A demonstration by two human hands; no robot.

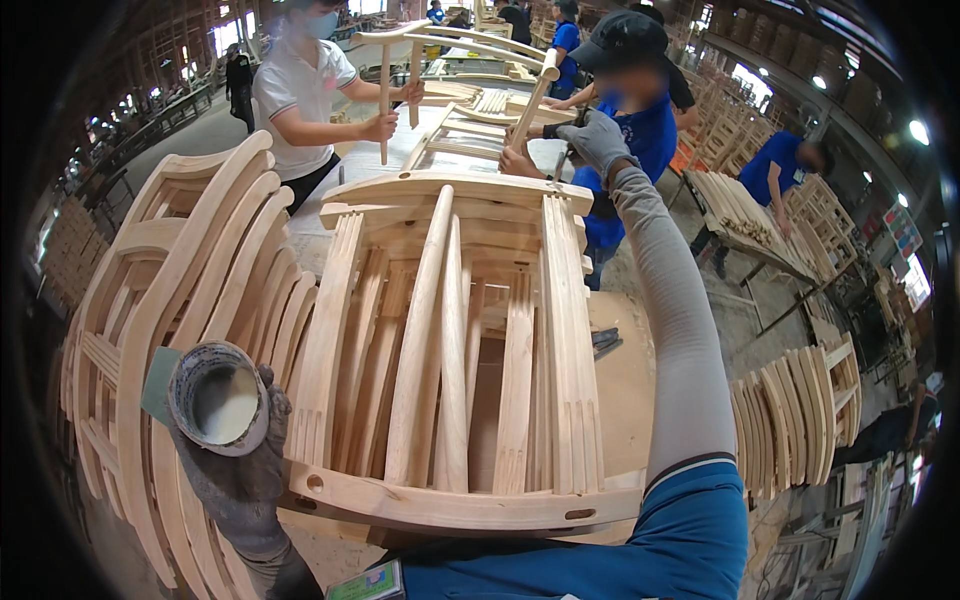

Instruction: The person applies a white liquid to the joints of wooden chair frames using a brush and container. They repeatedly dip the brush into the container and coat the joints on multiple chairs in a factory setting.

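Observation:
My left hand (235, 480), in a dark grey glove, is closed round a round cup (190, 385) with a smeared rim and cream-white liquid (225, 405) inside. A flat green piece (158, 385) sticks out at the cup's left side. My right hand (598, 140), in a light grey glove, reaches to the far right end of a stack of pale wooden frames (465, 508). Its fingers are curled round something dark that I cannot make out. Two loose rounded wooden bars (425, 350) lie lengthwise over the stack.
Curved wooden frames (190, 270) lean in a row at the left; more frames (790, 420) stand at the right. A black tool (606, 342) lies on the brown board (625, 400). Across from me, a person in white (305, 100) and one in blue (655, 135) handle wooden parts.

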